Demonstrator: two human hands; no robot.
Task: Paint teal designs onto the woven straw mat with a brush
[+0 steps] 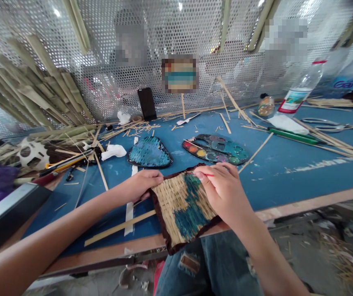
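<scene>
My left hand is closed on the upper left corner of a woven fan with a dark brown fabric edge. The fan tilts over the table's front edge, and a flat bamboo handle runs out from its left side. Teal paint covers a band and a patch of its pale weave. Over its upper right part, my right hand pinches a thin paintbrush; only a red bit of it shows, and its tip is hard to make out. Beyond the fan lies a paint palette with several colours.
A dark-rimmed blue woven piece lies left of the palette. Behind stand a phone and another fan. A bottle, scissors and a green tool are at right. Bamboo strips lean at left.
</scene>
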